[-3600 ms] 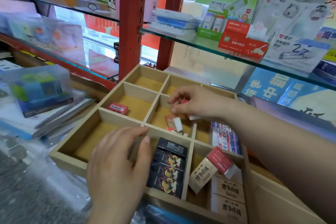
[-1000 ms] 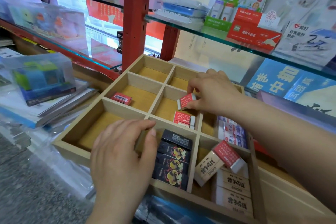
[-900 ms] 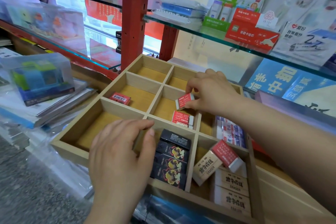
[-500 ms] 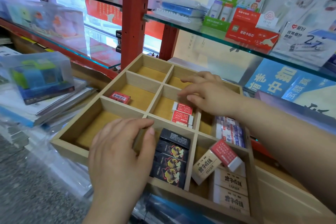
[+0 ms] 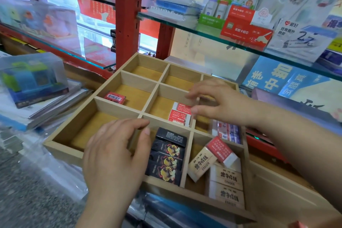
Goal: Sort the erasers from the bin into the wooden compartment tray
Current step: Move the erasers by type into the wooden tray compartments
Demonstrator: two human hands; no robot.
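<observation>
The wooden compartment tray (image 5: pixel 61 146) lies in front of me. My right hand (image 5: pixel 220 103) hovers over its middle compartment with relaxed fingers and holds nothing. Just under its thumb lie three small red erasers (image 5: pixel 180 114) side by side. My left hand (image 5: pixel 114 155) rests on the divider at the tray's front, fingers loosely bent. One red eraser (image 5: pixel 114 97) lies alone in the middle-left compartment. Black erasers (image 5: pixel 167 157) fill the front middle compartment. Beige erasers (image 5: pixel 226 179) sit at front right, with a red-and-white eraser (image 5: pixel 221 152) on top of them.
A glass shelf (image 5: pixel 203 29) with boxed stationery hangs over the tray's back, held by a red upright (image 5: pixel 127 15). A clear box with a blue-green item (image 5: pixel 31 79) sits on stacked books at left. Striped erasers (image 5: pixel 228 134) fill the right compartment.
My right hand set the red eraser it was pinching down beside the other red ones in the middle compartment and let go. My left hand stayed on the tray.
</observation>
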